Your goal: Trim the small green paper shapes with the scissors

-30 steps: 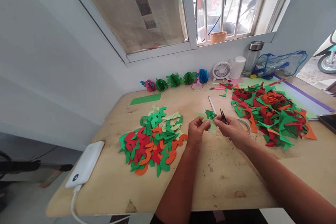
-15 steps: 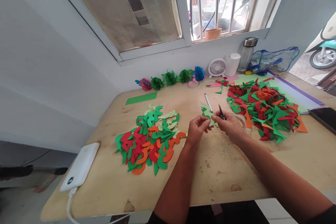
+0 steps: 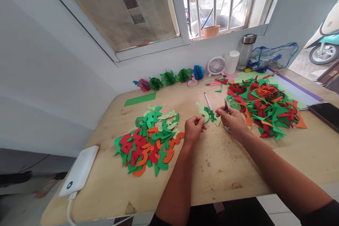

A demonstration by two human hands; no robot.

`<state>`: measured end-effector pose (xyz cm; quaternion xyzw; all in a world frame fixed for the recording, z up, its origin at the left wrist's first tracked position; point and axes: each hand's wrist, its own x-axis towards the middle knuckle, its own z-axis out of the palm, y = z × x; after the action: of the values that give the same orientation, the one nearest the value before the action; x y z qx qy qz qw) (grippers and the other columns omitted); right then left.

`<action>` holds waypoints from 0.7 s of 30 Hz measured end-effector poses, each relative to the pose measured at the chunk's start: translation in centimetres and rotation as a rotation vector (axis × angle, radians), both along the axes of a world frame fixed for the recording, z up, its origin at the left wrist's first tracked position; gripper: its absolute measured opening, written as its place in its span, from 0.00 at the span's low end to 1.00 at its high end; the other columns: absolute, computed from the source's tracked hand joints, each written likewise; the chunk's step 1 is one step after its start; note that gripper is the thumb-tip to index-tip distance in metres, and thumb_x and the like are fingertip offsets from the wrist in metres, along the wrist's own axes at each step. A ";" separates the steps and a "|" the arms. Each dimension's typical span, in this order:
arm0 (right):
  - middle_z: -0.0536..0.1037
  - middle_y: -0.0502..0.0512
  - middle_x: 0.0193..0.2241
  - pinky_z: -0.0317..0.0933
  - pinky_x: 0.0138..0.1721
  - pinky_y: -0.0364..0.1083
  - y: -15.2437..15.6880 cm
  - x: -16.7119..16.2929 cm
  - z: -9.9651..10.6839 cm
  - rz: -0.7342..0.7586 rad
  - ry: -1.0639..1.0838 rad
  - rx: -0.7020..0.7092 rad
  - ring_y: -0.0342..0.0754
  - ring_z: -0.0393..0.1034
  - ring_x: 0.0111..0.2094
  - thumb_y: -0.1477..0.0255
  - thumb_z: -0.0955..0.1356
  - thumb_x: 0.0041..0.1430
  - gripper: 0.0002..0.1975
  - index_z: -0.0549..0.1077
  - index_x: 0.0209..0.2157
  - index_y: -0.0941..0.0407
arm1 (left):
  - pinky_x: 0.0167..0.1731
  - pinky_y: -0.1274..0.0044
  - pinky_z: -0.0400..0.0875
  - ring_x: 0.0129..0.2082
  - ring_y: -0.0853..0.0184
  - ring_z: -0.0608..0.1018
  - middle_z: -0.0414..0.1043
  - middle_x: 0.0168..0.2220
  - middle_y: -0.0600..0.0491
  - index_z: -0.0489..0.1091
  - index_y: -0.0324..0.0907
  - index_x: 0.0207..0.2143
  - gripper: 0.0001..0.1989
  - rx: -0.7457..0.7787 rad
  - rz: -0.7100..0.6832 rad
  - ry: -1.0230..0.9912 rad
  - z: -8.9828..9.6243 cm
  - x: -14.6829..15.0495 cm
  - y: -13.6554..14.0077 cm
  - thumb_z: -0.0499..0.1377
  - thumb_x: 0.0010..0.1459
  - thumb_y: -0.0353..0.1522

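My right hand (image 3: pixel 235 123) is wrapped around a pair of dark scissors (image 3: pixel 226 106), their blades pointing up and away from me. Opposite it, my left hand (image 3: pixel 194 129) has its fingers curled with thumb and fingertips together; whatever is in them, if anything, is hidden. Between and just beyond the hands lie a few cut paper pieces, a pale green curved one (image 3: pixel 205 116) and a darker green one (image 3: pixel 211 113). A white pen (image 3: pixel 208 101) rests behind these. Left of my left hand spreads a pile of curved red, orange and green paper cutouts (image 3: pixel 145 144).
A heap of paper scraps (image 3: pixel 267 104) covers the right side, with a phone (image 3: pixel 324 116) beyond it. Paper flowers (image 3: pixel 168 77), a small fan (image 3: pixel 216 66) and a glass bottle (image 3: pixel 246 53) line the wall. A power bank (image 3: pixel 79 170) with a cable lies front left.
My hands have drawn apart. The green pieces that were between my fingers now lie uncovered on the table. The scissors stay in my right hand, and the view has shifted slightly.
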<state>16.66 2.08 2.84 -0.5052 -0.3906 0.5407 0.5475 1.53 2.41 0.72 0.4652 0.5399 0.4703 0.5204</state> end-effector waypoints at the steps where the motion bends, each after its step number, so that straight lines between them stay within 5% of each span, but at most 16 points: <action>1: 0.67 0.46 0.18 0.38 0.14 0.40 0.0 0.0 0.0 0.000 0.004 0.000 0.34 0.46 0.14 0.59 0.72 0.42 0.16 0.69 0.25 0.58 | 0.16 0.81 0.58 0.12 0.75 0.64 0.67 0.13 0.56 0.68 0.39 0.19 0.07 0.007 0.000 0.033 0.0 0.0 0.0 0.59 0.46 0.33; 15: 0.68 0.47 0.19 0.38 0.14 0.40 0.2 0.4 0.3 -0.038 0.029 0.026 0.35 0.46 0.14 0.62 0.71 0.43 0.13 0.70 0.24 0.58 | 0.21 0.81 0.60 0.15 0.72 0.68 0.66 0.12 0.57 0.66 0.40 0.18 0.11 0.018 0.080 0.402 -1.4 -0.6 0.8 0.57 0.50 0.35; 21: 0.68 0.47 0.18 0.36 0.14 0.40 0.0 0.3 0.9 -0.026 0.060 0.001 0.34 0.45 0.13 0.62 0.72 0.41 0.14 0.69 0.24 0.58 | 0.20 0.81 0.60 0.15 0.72 0.70 0.65 0.13 0.59 0.67 0.40 0.27 0.08 0.088 0.201 0.355 -1.5 -1.0 1.0 0.56 0.52 0.36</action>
<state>16.96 2.05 3.73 -0.4934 -0.3676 0.5486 0.5661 0.54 3.44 -0.73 0.5070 0.6459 0.4534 0.3468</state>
